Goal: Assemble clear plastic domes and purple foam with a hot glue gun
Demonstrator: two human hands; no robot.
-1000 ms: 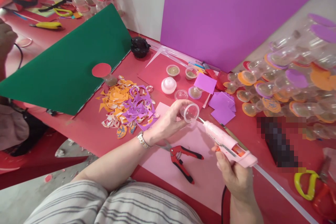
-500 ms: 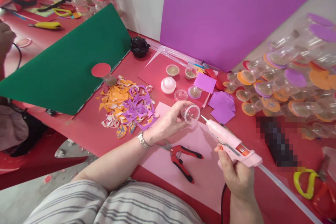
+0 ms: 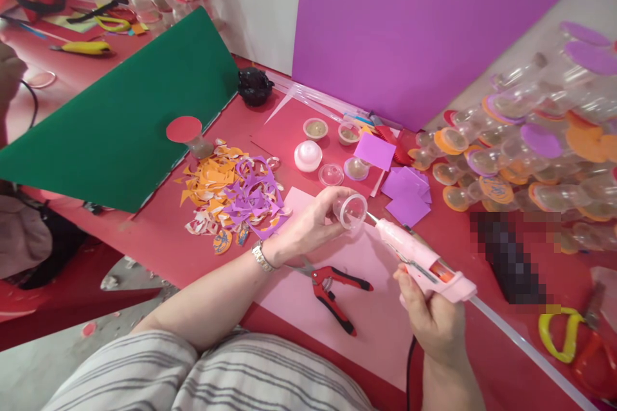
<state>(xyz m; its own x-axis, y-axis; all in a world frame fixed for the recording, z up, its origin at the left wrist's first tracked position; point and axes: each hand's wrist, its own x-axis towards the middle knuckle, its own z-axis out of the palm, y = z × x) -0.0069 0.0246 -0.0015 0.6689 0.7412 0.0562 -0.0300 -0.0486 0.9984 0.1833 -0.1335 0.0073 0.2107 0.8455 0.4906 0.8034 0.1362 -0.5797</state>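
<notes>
The left hand (image 3: 321, 221) curls its fingers around a clear plastic cup (image 3: 353, 210) above a pink paper sheet (image 3: 376, 334); the right hand (image 3: 434, 324) grips a pale-pink plastic glue gun (image 3: 411, 246). A slip could jab its nozzle (image 3: 373, 217) into the cup.

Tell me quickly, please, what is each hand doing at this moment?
Left hand: closed around a clear plastic cup.
Right hand: closed on the grip of a pink glue gun.

The head camera looks down over the table (image 3: 159, 241).
</notes>
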